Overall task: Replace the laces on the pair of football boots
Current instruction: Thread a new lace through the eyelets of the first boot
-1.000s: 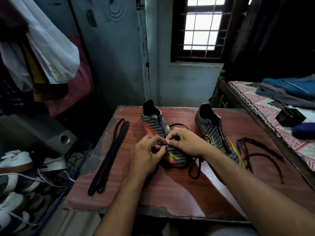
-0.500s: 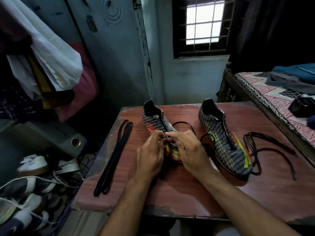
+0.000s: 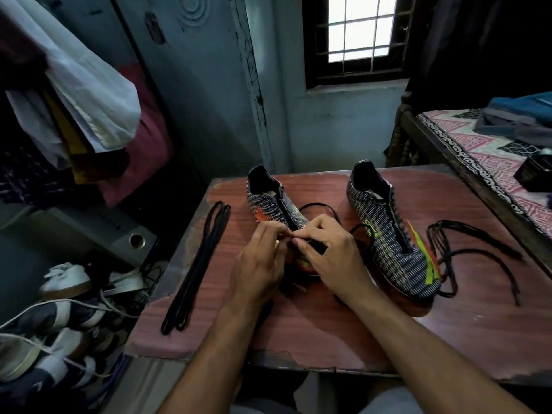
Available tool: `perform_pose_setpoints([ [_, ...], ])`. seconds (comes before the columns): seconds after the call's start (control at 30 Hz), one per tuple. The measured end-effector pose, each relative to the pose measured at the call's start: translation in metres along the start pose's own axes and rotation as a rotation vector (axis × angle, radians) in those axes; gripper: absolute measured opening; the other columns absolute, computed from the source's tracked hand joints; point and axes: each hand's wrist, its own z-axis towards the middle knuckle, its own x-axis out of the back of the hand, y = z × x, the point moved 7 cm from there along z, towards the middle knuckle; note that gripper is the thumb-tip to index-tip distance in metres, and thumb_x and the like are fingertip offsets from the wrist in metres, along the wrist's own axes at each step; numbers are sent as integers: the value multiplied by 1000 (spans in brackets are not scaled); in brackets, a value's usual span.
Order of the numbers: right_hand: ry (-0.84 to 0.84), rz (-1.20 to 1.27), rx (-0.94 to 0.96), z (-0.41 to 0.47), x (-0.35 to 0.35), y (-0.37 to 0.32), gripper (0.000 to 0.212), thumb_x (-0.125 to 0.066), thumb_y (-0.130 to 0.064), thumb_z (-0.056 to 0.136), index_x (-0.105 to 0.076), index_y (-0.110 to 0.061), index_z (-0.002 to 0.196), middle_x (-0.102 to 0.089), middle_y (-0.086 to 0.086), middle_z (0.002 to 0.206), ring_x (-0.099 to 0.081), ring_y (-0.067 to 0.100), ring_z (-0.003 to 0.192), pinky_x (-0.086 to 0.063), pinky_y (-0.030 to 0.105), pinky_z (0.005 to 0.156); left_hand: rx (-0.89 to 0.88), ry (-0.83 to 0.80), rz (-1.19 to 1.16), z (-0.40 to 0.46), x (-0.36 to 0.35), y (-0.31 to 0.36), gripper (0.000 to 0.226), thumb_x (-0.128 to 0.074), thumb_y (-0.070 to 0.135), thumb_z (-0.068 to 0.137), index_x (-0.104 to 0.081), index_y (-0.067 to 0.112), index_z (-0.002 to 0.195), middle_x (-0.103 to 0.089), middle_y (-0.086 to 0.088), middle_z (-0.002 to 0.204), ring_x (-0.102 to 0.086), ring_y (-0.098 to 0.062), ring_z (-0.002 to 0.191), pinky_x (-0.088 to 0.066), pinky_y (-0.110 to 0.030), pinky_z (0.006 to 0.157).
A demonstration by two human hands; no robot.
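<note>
Two black-and-white patterned football boots stand on a reddish wooden table (image 3: pixel 328 330). The left boot (image 3: pixel 271 201) has its toe under my hands. My left hand (image 3: pixel 260 264) and my right hand (image 3: pixel 331 258) meet over its lace area, fingertips pinching a black lace (image 3: pixel 316 208) that loops out behind them. The right boot (image 3: pixel 388 234) stands apart, unlaced, with a yellow-green stripe. A folded black lace (image 3: pixel 197 264) lies straight at the table's left. A loose black lace (image 3: pixel 478 252) is tangled to the right of the right boot.
A bed (image 3: pixel 484 162) with a patterned cover and a small black box (image 3: pixel 534 173) borders the table on the right. Shoes (image 3: pixel 65 279) and a grey speaker (image 3: pixel 98 231) crowd the floor at the left. Clothes (image 3: pixel 77 106) hang at the upper left. A window is behind.
The view has dropped and drawn nearer. Both hands stay on the left boot, shifting slightly up its lace area while working the black lace.
</note>
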Motion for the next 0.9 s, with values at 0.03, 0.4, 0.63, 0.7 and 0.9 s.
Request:
perform_pose_setpoints([
  [0.03, -6, -7, -1, -1, -1, 1, 16, -75, -15, 91, -79, -17, 107, -59, -5, 93, -60, 15, 93, -52, 32, 84, -10, 14, -17, 0, -1, -2, 11, -50, 30, 103, -54, 27, 114, -58, 10, 113, -62, -11, 95, -57, -44, 69],
  [0.4, 21, -62, 2, -1, 3, -3, 29, -81, -7, 82, -79, -22, 107, -69, -17, 97, -62, 16, 96, -49, 25, 87, -53, 24, -111, 1, 0, -4, 15, -68, 5, 96, -65, 15, 107, -66, 4, 104, -62, -3, 94, -52, -19, 83],
  [0.63, 28, -80, 15, 0, 2, -3, 16, -81, -12, 85, -78, -19, 99, -71, -10, 94, -60, 14, 94, -47, 21, 86, 89, 34, -240, -1, 1, -11, 32, -65, 16, 100, -43, 29, 119, -65, 12, 102, -69, -5, 86, -56, -23, 71],
  [0.7, 21, -85, 36, 0, 1, -6, 12, -79, -13, 87, -76, -17, 98, -68, -7, 96, -60, 17, 96, -48, 27, 87, 76, 8, -253, -1, -3, -11, 31, -58, 12, 102, -39, 30, 119, -62, 10, 106, -69, -10, 88, -58, -30, 72],
  [0.9, 7, -122, 87, 8, 7, -27, 9, -66, -21, 94, -69, -12, 96, -64, -4, 98, -57, 18, 96, -48, 36, 88, 8, -91, -178, 7, -12, -8, 40, -63, 22, 94, -50, 28, 131, -58, 9, 125, -56, -1, 109, -40, -10, 96],
])
